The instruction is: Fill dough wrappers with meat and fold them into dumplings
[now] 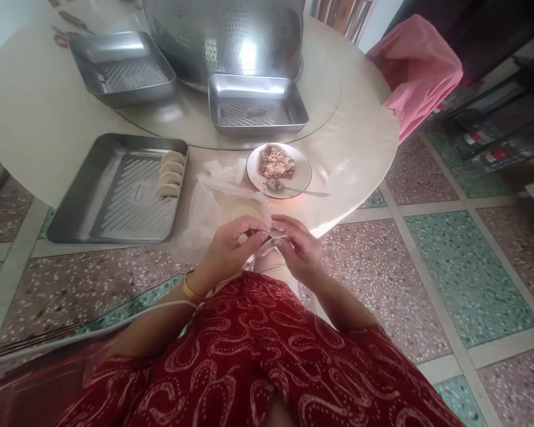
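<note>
Red dress nearest | our left hand (225, 249) & right hand (299, 246) pinch dumpling wrapper (273, 237) shut, both holding it | step: sealing | filling plate (279, 170) just beyond hands | next needs even crimps, we judge

Left hand (225, 252) and right hand (299, 248) meeting fingertip to fingertip over the lap, pinching a small dumpling wrapper (273, 236) between them, just off the near edge of the round table (40, 124). Just beyond on the table, a plate (302, 172) of minced filling (276, 162) with a spoon (293, 189) resting on it, beside a crumpled plastic sheet (213, 201) holding a stack of round wrappers (245, 212). Farther left, a steel tray (115, 193) with three folded dumplings (171, 174) along its right side; behind, two more steel trays (123, 68) (257, 104) and a large perforated colander (225, 35).
</note>
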The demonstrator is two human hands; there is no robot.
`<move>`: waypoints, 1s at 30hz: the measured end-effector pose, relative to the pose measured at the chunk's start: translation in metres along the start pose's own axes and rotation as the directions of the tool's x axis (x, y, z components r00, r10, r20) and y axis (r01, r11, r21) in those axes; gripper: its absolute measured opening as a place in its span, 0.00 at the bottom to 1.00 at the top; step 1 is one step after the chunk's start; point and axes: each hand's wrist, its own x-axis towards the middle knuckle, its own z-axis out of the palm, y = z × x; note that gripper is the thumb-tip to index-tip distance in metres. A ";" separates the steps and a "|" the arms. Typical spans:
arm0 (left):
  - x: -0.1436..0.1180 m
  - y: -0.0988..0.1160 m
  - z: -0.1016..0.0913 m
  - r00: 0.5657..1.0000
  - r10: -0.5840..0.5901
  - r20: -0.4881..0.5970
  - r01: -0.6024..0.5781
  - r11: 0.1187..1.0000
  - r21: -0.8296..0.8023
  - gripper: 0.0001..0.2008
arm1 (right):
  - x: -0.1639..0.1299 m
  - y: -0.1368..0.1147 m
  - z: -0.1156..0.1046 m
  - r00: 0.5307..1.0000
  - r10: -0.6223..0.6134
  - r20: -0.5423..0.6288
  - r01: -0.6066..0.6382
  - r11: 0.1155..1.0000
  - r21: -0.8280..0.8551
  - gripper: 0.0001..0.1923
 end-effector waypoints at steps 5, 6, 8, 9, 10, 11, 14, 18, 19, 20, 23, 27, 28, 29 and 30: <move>0.001 -0.002 0.004 1.000 0.008 -0.028 -0.007 1.000 0.007 0.06 | 0.002 0.002 0.001 0.999 -0.029 -0.019 0.029 0.999 -0.036 0.15; 0.001 -0.002 0.004 0.999 0.021 -0.029 -0.020 1.000 0.017 0.06 | 0.002 0.002 0.001 0.999 -0.035 -0.021 0.034 0.999 -0.043 0.14; 0.002 -0.002 0.004 0.998 0.047 -0.030 -0.046 0.998 0.034 0.06 | 0.003 0.002 0.001 0.998 -0.050 -0.024 0.049 0.997 -0.065 0.12; 0.002 -0.002 0.004 0.998 0.056 -0.029 -0.055 0.998 0.041 0.06 | 0.003 0.002 0.001 0.998 -0.057 -0.024 0.055 0.995 -0.077 0.11; 0.002 -0.001 0.003 0.998 0.061 -0.027 -0.060 0.997 0.046 0.06 | 0.004 0.001 0.001 0.998 -0.063 -0.025 0.061 0.995 -0.085 0.11; 0.001 -0.001 0.003 0.998 0.061 -0.027 -0.059 0.997 0.049 0.07 | 0.004 0.001 0.002 0.997 -0.069 -0.028 0.066 0.994 -0.087 0.10; 0.000 0.000 0.003 0.998 0.055 -0.032 -0.053 0.997 0.057 0.07 | 0.006 -0.002 0.002 0.995 -0.093 -0.041 0.089 0.993 -0.083 0.10; -0.001 0.002 0.002 0.996 0.086 -0.026 -0.085 0.994 0.068 0.06 | 0.006 -0.005 0.003 0.994 -0.098 -0.057 0.091 0.990 -0.109 0.08; -0.001 0.003 0.002 0.995 0.095 -0.020 -0.093 0.993 0.070 0.06 | 0.006 -0.005 0.004 0.995 -0.086 -0.055 0.079 0.991 -0.106 0.08; -0.001 0.003 0.002 0.995 0.103 -0.016 -0.102 0.992 0.073 0.06 | 0.006 -0.005 0.004 0.996 -0.076 -0.051 0.071 0.993 -0.098 0.08; -0.002 0.004 0.000 0.992 0.123 -0.020 -0.121 0.989 0.084 0.06 | 0.006 -0.005 0.005 0.996 -0.088 -0.028 0.085 0.993 -0.076 0.12; -0.005 0.005 -0.003 0.989 0.144 -0.020 -0.142 0.986 0.088 0.06 | 0.007 -0.004 0.006 0.994 -0.113 -0.011 0.112 0.992 -0.066 0.13; -0.006 0.004 -0.003 0.989 0.148 -0.019 -0.146 0.986 0.082 0.06 | 0.007 -0.004 0.006 0.994 -0.108 -0.014 0.107 0.992 -0.061 0.12; -0.006 0.003 -0.003 0.989 0.146 -0.020 -0.144 0.987 0.072 0.06 | 0.007 -0.004 0.006 0.995 -0.103 -0.018 0.102 0.993 -0.059 0.11; -0.007 0.002 -0.004 0.990 0.139 -0.023 -0.137 0.989 0.057 0.06 | 0.008 -0.005 0.006 0.995 -0.099 -0.026 0.097 0.994 -0.059 0.11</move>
